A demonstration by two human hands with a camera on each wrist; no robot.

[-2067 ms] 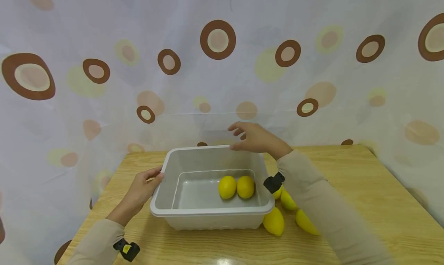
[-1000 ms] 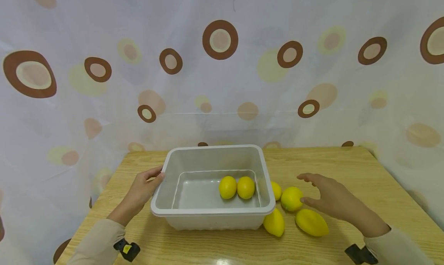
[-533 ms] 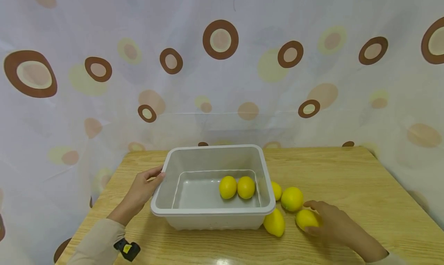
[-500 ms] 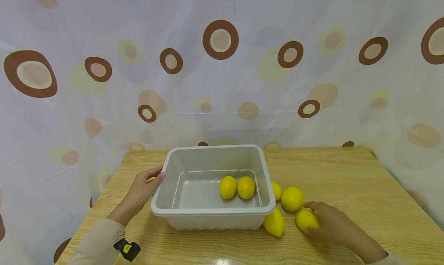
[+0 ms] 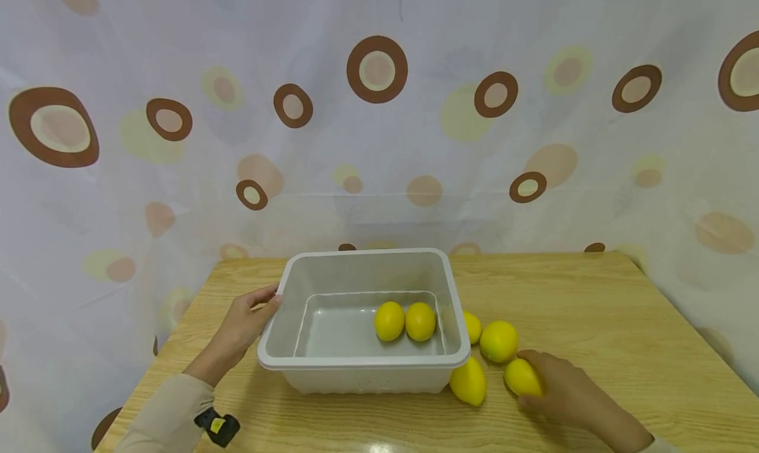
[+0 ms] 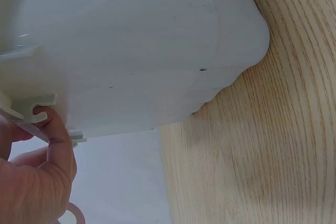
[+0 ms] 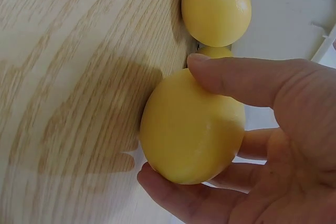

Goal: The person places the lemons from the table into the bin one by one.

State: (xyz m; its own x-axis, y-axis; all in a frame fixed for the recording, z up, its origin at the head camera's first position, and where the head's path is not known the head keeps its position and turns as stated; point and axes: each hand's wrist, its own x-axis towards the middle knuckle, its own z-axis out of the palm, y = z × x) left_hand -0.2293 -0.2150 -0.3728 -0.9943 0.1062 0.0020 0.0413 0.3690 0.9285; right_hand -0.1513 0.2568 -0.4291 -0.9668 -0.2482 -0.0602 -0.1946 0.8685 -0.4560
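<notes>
A pale grey plastic basin (image 5: 364,361) stands on the table with two lemons (image 5: 389,321) inside, toward its right end. My left hand (image 5: 240,328) grips the basin's left rim; in the left wrist view its fingers (image 6: 55,140) curl under the rim's edge. To the right of the basin, my right hand (image 5: 566,387) holds a lemon (image 5: 523,378) at table level. The right wrist view shows thumb and fingers around that lemon (image 7: 191,127), the thumb on one side and fingertips on the other.
Beside the basin's right wall lie three more lemons: one in front (image 5: 468,380), one behind (image 5: 499,341) and one partly hidden by the wall (image 5: 472,326). The wooden table (image 5: 563,288) meets a patterned curtain (image 5: 379,143) at the back.
My right hand came from above the basin's back right rim down to the lemon on the right and closed its fingers on it. The left hand stayed on the rim.
</notes>
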